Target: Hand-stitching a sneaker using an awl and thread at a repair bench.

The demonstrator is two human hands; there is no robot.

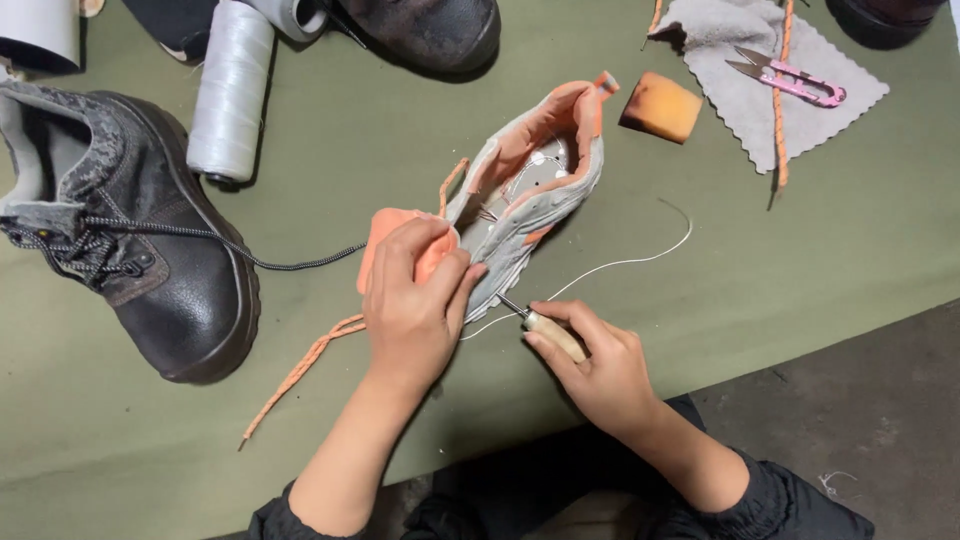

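Sneaker (530,200), grey with orange lining, lies on its side on the olive-green tabletop (800,240), its opening turned up toward the camera. At the sneaker's toe end the left hand (415,305) is closed over the orange front of the shoe, pressing it down. Just right of that, the right hand (590,365) is wrapped around the wooden handle of an awl (545,330), whose metal tip touches the sneaker's sole edge. White thread (620,262) runs out from the sneaker to the right. An orange lace (300,370) trails left of it. Farther left stands a black boot (150,240); above that lies a white thread spool (230,90). Up right of the sneaker sit an orange sponge (660,107) and pink snips (790,78) on a grey cloth (740,110).
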